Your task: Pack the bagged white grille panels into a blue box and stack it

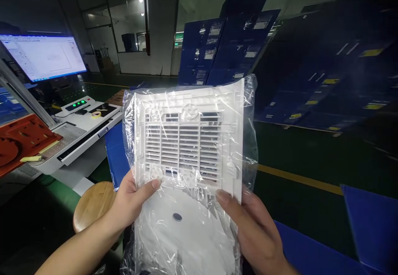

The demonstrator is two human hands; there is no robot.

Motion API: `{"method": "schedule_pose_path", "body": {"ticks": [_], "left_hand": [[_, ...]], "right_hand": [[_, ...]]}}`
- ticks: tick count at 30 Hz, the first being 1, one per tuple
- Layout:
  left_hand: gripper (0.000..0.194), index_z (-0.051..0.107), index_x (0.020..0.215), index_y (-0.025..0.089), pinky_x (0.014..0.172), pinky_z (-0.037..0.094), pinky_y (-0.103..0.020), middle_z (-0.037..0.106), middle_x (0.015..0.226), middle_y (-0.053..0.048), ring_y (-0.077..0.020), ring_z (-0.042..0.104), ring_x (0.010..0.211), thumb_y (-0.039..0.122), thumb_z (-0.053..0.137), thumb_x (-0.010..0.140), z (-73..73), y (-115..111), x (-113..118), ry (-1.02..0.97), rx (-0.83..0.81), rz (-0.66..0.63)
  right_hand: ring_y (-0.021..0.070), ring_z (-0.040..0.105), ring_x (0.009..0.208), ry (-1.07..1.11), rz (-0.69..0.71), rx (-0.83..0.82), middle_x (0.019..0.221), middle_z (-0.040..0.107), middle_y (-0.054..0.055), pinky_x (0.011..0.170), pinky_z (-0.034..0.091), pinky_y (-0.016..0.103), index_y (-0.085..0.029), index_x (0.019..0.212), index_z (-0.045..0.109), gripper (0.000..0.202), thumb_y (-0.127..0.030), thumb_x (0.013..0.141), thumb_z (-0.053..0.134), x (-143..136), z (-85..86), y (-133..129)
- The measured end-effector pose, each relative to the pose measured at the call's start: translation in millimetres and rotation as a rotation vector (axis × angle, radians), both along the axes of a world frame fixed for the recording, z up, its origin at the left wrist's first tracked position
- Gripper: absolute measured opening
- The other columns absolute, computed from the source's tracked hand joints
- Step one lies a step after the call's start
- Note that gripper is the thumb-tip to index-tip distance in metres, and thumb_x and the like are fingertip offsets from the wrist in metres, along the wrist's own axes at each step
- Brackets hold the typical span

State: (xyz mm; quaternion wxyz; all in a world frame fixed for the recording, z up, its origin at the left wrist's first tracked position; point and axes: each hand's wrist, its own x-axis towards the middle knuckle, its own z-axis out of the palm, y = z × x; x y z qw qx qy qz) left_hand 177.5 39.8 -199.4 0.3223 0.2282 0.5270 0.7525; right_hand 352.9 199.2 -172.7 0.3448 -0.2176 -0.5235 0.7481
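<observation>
A white plastic panel (189, 142) with a slatted grille stands upright before me inside a clear plastic bag (250, 142). Its lower part is smooth, with a small dark round hole. My left hand (132, 198) grips the left edge, thumb on the front just below the grille and fingers hidden behind. On the right edge, my right hand (255, 221) holds the bagged panel in the same way, its thumb near the grille's lower right corner. The panel's bottom end runs out of the picture.
At the left are a white workbench (83, 142) with a monitor (43, 57), an orange-red part (27, 138) and a tape roll (96, 114). A wooden stool (95, 204) stands below. Blue boxes (202, 47) are stacked behind; open blue flaps (373, 221) lie lower right.
</observation>
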Motion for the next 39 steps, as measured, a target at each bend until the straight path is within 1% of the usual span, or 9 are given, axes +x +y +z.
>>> {"method": "schedule_pose_path", "body": {"ticks": [3,9,14,19,25,29,32,36,39], "left_hand": [[0.045,0.076,0.126,0.021,0.088,0.066,-0.038,0.084,0.119,-0.011,-0.0316,0.081,0.104,0.044,0.092,0.091,-1.5,-4,0,0.025,-0.032,0.020],[0.057,0.065,0.131,0.024,0.098,0.065,-0.039,0.080,0.127,-0.010,-0.0322,0.078,0.117,0.045,0.094,0.087,5.2,-7,7,0.214,-0.040,0.163],[0.076,0.056,0.140,0.024,0.101,0.065,-0.044,0.076,0.134,-0.012,-0.0329,0.076,0.122,0.038,0.100,0.080,8.0,-4,12,0.229,-0.047,0.159],[0.078,0.054,0.142,0.025,0.104,0.065,-0.046,0.073,0.138,-0.012,-0.0334,0.074,0.126,0.038,0.099,0.080,8.9,-2,14,0.214,-0.099,0.168],[0.089,0.047,0.147,0.028,0.108,0.064,-0.045,0.067,0.146,-0.012,-0.0333,0.071,0.133,0.038,0.101,0.077,10.5,3,15,0.276,-0.064,0.217],[0.093,0.044,0.150,0.028,0.111,0.063,-0.048,0.063,0.147,-0.013,-0.0352,0.068,0.137,0.040,0.101,0.077,8.5,4,14,0.312,-0.095,0.221],[0.097,0.041,0.156,0.028,0.119,0.057,-0.052,0.059,0.154,-0.014,-0.0375,0.063,0.144,0.042,0.099,0.080,3.6,2,14,0.395,-0.090,0.242],[0.120,0.028,0.173,0.032,0.136,0.038,-0.058,0.044,0.172,-0.016,-0.0415,0.043,0.162,0.039,0.101,0.078,-2.5,-2,16,0.567,-0.111,0.285],[0.132,0.018,0.178,0.034,0.138,0.031,-0.064,0.039,0.176,-0.016,-0.0437,0.037,0.165,0.041,0.102,0.077,-3.9,-3,16,0.617,-0.148,0.291]], "right_hand": [[0.0406,0.069,0.136,0.011,0.001,0.020,0.128,0.082,0.008,0.117,0.057,0.049,-0.029,0.123,0.088,0.036,-0.049,0.093,0.089,2,2.3,-5],[0.0411,0.068,0.136,0.006,0.055,0.142,0.122,0.083,0.009,0.117,0.058,0.051,-0.030,0.125,0.087,0.034,-0.050,0.097,0.084,7,3.0,-5],[0.0389,0.065,0.141,0.052,0.133,0.209,0.132,0.080,0.010,0.117,0.059,0.054,-0.031,0.136,0.082,0.034,-0.047,0.107,0.074,10,-2.2,-1],[0.0387,0.066,0.142,0.055,0.191,0.213,0.140,0.077,0.006,0.115,0.061,0.052,-0.038,0.137,0.082,0.032,-0.051,0.112,0.065,13,-5.1,2],[0.0386,0.063,0.145,0.006,0.218,0.242,0.151,0.071,0.007,0.117,0.060,0.050,-0.040,0.156,0.069,0.045,-0.053,0.115,0.059,15,-4.4,0],[0.0397,0.064,0.144,0.012,0.179,0.224,0.150,0.072,0.008,0.117,0.061,0.051,-0.038,0.155,0.070,0.047,-0.055,0.113,0.062,15,-4.7,-4],[0.0386,0.064,0.143,0.016,0.193,0.204,0.148,0.073,0.007,0.116,0.061,0.051,-0.039,0.153,0.072,0.044,-0.054,0.112,0.064,14,-6.3,-6],[0.0368,0.062,0.146,0.054,0.243,0.212,0.151,0.071,0.005,0.120,0.058,0.052,-0.042,0.153,0.070,0.041,-0.051,0.114,0.061,12,-4.5,-7],[0.0367,0.059,0.149,0.068,0.250,0.277,0.154,0.069,0.006,0.122,0.056,0.053,-0.039,0.156,0.068,0.043,-0.049,0.115,0.059,10,-1.1,-7]]}}
